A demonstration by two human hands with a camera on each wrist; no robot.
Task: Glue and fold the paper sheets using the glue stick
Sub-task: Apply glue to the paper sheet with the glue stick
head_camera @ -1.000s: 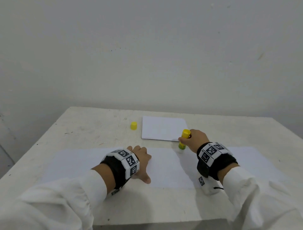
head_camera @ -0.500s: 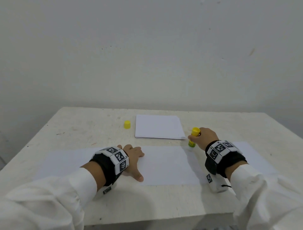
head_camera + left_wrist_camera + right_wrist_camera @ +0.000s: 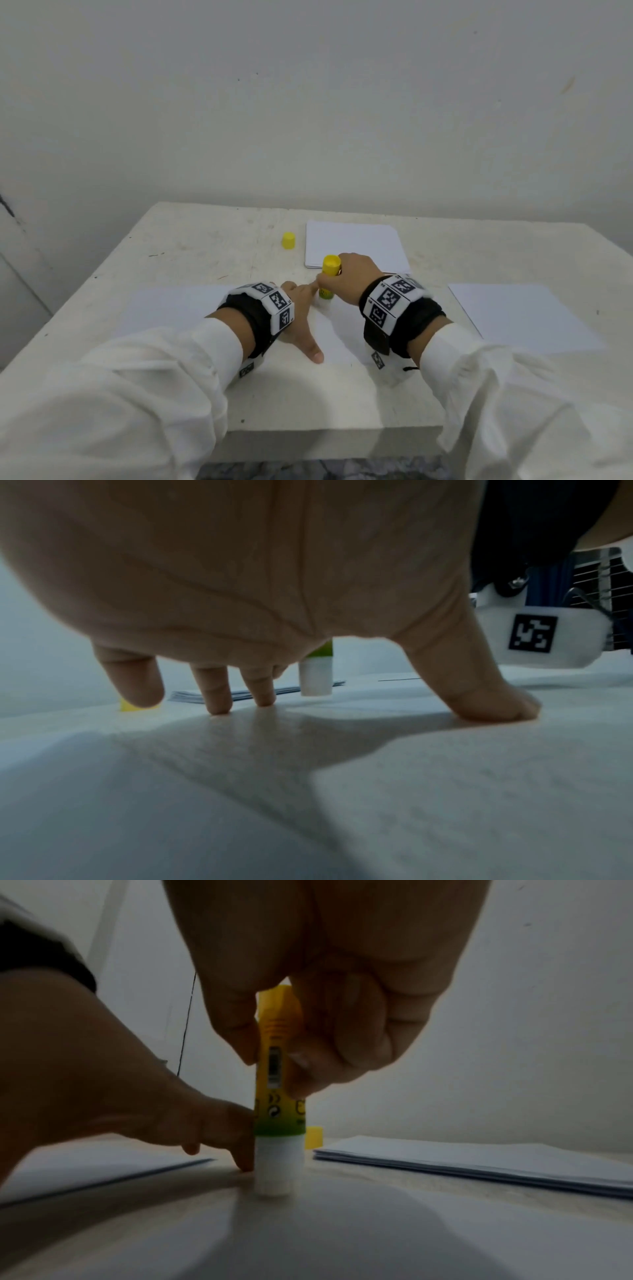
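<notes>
A long white paper sheet (image 3: 171, 308) lies flat near the table's front edge. My left hand (image 3: 301, 308) presses on it with straight, spread fingers (image 3: 215, 693) and thumb (image 3: 493, 696). My right hand (image 3: 346, 282) grips the yellow glue stick (image 3: 330, 272) upright. Its white glue end (image 3: 277, 1167) touches the surface at the sheet's far edge, right beside my left index fingertip (image 3: 240, 1150). The stick's yellow cap (image 3: 288, 240) stands alone farther back.
A stack of white sheets (image 3: 354, 245) lies just behind the glue stick. Another white sheet (image 3: 524, 315) lies flat to the right of my right wrist. The white table (image 3: 191, 246) ends at a wall behind, and its front edge is close to my arms.
My right hand has carried the glue stick leftward from beyond the stack's right corner to beside my left index finger. My left hand still presses on the sheet.
</notes>
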